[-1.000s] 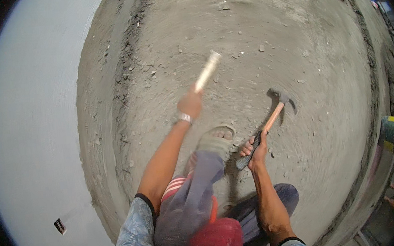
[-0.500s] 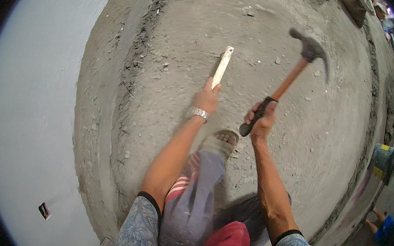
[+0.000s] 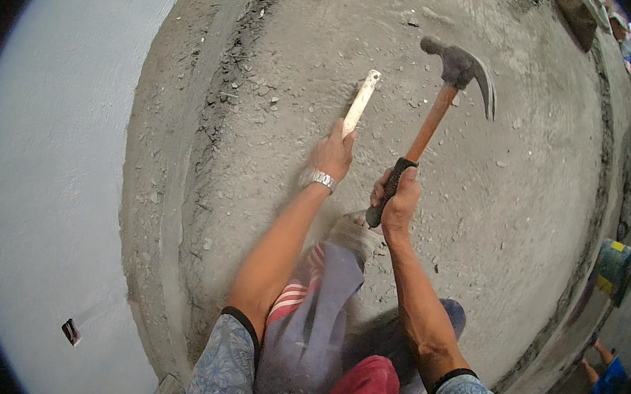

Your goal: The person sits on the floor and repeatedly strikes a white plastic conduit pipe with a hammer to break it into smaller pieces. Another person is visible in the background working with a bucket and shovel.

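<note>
At the far left a smooth pale wall [image 3: 53, 205] fills the view, with a small dark plate [image 3: 71, 332] set low in it. Beside the wall runs the rough grey concrete floor [image 3: 541, 200], with a rubble-strewn groove [image 3: 224, 92] along its left edge. The person's left hand [image 3: 333, 154], a metal watch [image 3: 321, 179] at its wrist, is closed around the lower end of a pale chisel [image 3: 362, 101], which slants up and to the right over the middle of the floor, its upper end free. Below the hand a shoe [image 3: 354, 231] rests on the concrete, with a knee in grey trousers [image 3: 325, 301] under it. Just right of that, the right hand [image 3: 397, 199] is wrapped tight on the black grip of a claw hammer [image 3: 429, 123]; the orange-brown handle rises to the upper right, and the dark head sits higher than the chisel's top and to its right, well apart from it. Near the floor's right edge lies a green and yellow bucket [image 3: 616, 267], and toward the top right corner a dark flat tool [image 3: 577, 13]. At the bottom right edge a blue-clad foot [image 3: 607, 375] of another person shows.
</note>
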